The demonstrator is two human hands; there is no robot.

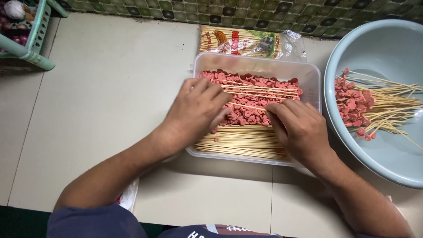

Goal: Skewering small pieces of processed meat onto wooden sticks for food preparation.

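A clear plastic tub point(313, 78) sits on the tiled floor, filled with small red sausage slices point(253, 115) and a bundle of bamboo skewers point(240, 142) along its near side. A few loose skewers point(260, 90) lie across the slices. My left hand point(196, 110) and my right hand point(297, 128) are both over the tub, and a single thin skewer point(246, 106) spans between their fingertips. Fingers of both hands pinch at that skewer just above the slices.
A pale blue basin point(387, 48) at the right holds several skewers point(379, 110) threaded with red slices. A packet of bamboo skewers point(240, 42) lies behind the tub. A green plastic rack point(31, 39) stands at the far left. Tiled wall runs along the top.
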